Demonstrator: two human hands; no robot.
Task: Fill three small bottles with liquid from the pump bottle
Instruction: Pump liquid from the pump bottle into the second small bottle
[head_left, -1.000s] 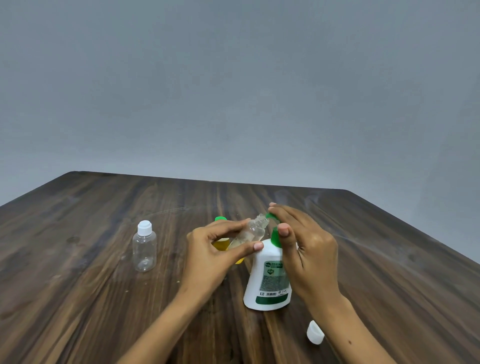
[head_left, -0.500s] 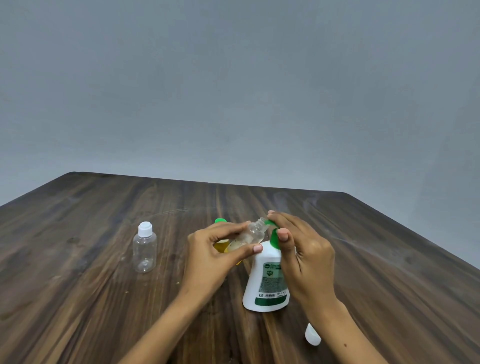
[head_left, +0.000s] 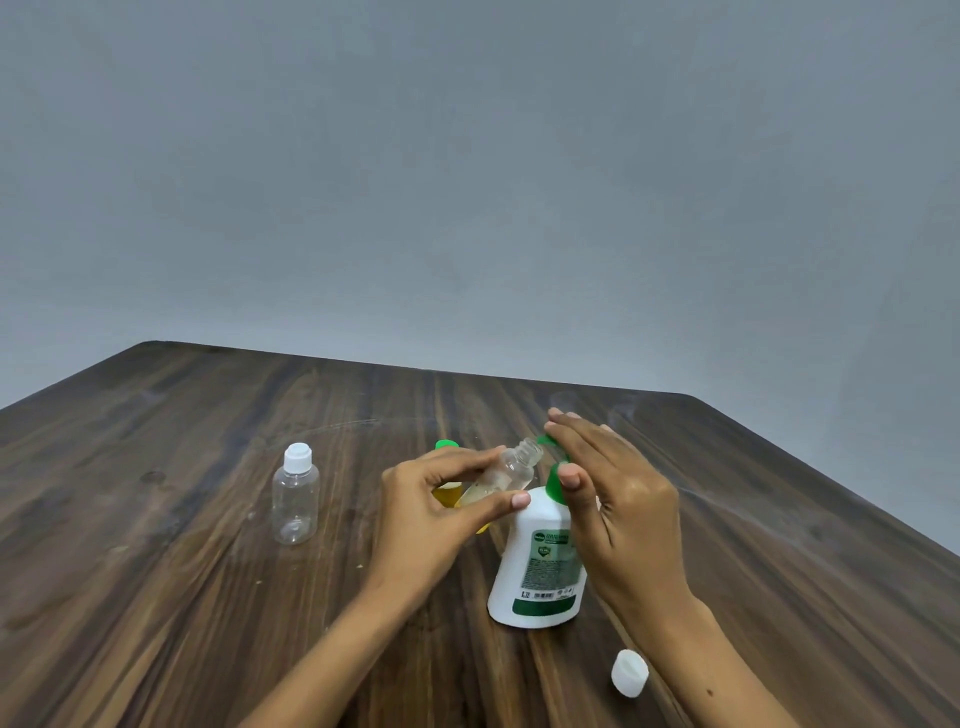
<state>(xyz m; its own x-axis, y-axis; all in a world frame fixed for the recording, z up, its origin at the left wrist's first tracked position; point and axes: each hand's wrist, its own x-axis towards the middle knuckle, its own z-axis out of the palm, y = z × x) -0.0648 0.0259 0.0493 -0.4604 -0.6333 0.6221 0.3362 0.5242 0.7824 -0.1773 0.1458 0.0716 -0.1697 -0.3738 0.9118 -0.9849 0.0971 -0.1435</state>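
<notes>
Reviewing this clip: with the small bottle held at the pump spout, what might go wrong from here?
1. The left hand holds the open small bottle tilted; its narrow mouth may miss the green spout, so liquid could fall on the table.
2. The right hand presses the pump bottle from above only; it might tip.
3. The loose white cap lies near the right forearm and could get knocked.

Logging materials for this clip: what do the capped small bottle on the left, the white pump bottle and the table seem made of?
Capped small clear bottle: clear glossy plastic, seemingly; the table shows through it. White pump bottle: opaque white plastic, smooth, with printed label and green pump. Dark brown table: wood or wood-look laminate, streaked grain with slight sheen; which one is unclear.
</notes>
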